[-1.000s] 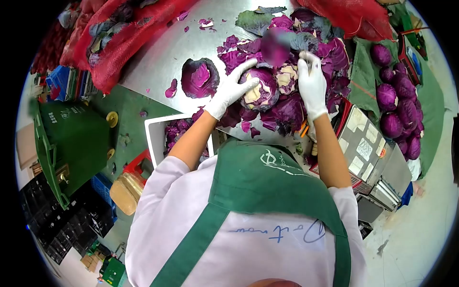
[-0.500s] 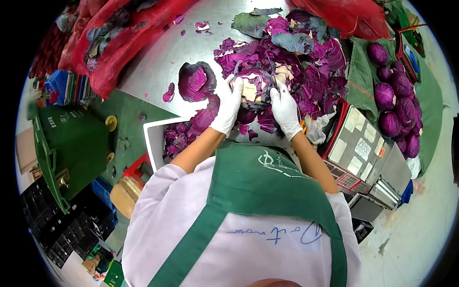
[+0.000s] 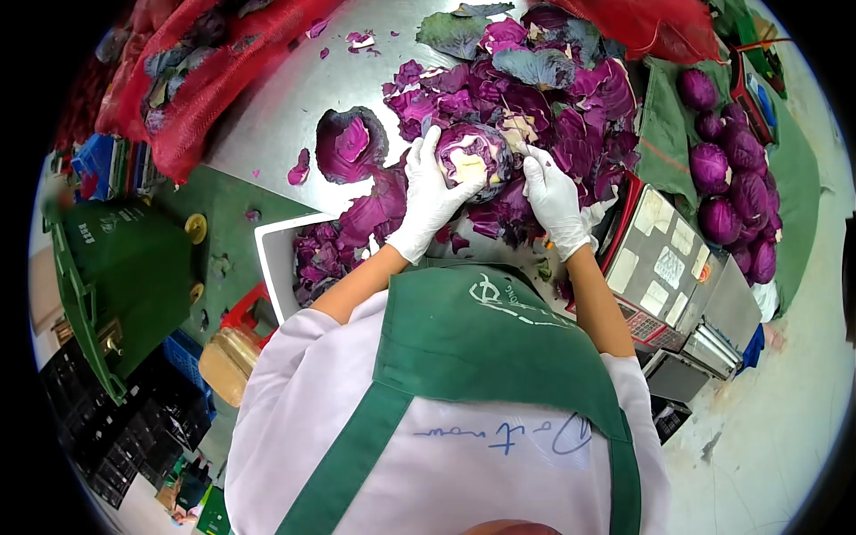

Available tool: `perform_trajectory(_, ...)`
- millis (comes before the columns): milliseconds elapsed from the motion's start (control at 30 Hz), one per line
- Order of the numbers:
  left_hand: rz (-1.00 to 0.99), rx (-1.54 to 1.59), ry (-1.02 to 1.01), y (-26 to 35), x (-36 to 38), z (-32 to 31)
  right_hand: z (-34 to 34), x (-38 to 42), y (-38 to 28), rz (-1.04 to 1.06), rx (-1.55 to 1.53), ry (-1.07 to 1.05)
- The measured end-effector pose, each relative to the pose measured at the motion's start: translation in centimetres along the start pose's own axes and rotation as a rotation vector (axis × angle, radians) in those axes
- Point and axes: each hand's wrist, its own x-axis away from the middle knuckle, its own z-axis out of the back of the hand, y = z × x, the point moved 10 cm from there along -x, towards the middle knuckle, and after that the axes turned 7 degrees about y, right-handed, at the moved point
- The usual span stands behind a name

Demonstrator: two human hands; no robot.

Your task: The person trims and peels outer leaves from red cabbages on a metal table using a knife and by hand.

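While both gloved hands reach forward over the steel table (image 3: 294,98), the left hand (image 3: 428,192) cups the red cabbage head (image 3: 473,160) with fingers spread, and the right hand (image 3: 553,198) grips its other side, fingers curled. The cabbage sits amid trimmed purple leaves (image 3: 571,107). Compared with half a second ago, both hands have slid lower around the head, pale cut face turned upward.

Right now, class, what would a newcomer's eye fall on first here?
The red cabbage head at the centre of the steel table, gripped by the gloved left hand and touched by the right hand. Purple leaf trimmings are heaped behind it, and whole cabbages are piled at the right.
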Motion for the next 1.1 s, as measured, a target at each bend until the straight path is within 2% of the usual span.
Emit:
perform_trajectory(200,0.004,0.03,0.006,-0.4,0.0,-0.2,-0.9,0.9,-0.1,-0.033,0.049,-0.004)
perform_trajectory(267,-0.032,-0.025,0.02,0.8,-0.1,0.3,-0.9,1.1,-1.9,0.113,0.04,0.078)
perform_trajectory(367,-0.101,0.0,0.053,0.9,-0.2,0.2,-2.1,1.0,-2.2,0.112,0.218,0.049)
perform_trajectory(500,-0.084,-0.009,0.054,1.2,0.0,0.3,-2.4,0.7,-3.3,0.081,0.371,-0.008)
perform_trajectory(633,-0.117,-0.032,0.074,1.8,-0.1,0.3,-2.3,0.3,-3.8,0.133,0.389,0.011)
perform_trajectory(700,-0.147,-0.092,0.105,2.3,0.0,0.5,-2.1,-0.2,-3.6,0.181,0.36,0.096)
perform_trajectory(733,-0.146,-0.093,0.1,2.5,0.4,0.5,-2.0,-0.9,-2.7,0.093,0.282,0.102)
perform_trajectory(800,-0.157,-0.116,0.1,3.2,1.1,0.7,-0.1,-4.0,1.7,-0.161,0.332,0.117)
perform_trajectory(867,-0.208,0.083,0.132,1.2,1.8,1.0,-0.5,-5.9,2.9,-0.093,0.321,0.091)
perform_trajectory(933,-0.132,-0.06,0.106,0.4,0.6,2.0,-1.7,-6.2,2.8,-0.066,0.311,0.029)
perform_trajectory(967,-0.233,-0.131,0.123,1.3,0.1,2.4,-1.5,-5.9,2.4,-0.072,0.315,0.034)
perform_trajectory(1000,-0.312,-0.038,0.053,3.2,-1.0,3.0,-1.3,-6.0,1.7,-0.069,0.317,0.044)
perform_trajectory(1067,-0.432,-0.15,-0.208,5.8,-3.0,1.8,-0.5,-5.7,-0.3,-0.053,0.339,0.011)
perform_trajectory(1100,-0.378,-0.011,-0.313,5.2,-3.7,0.9,-0.6,-5.4,-0.8,-0.042,0.363,-0.021)
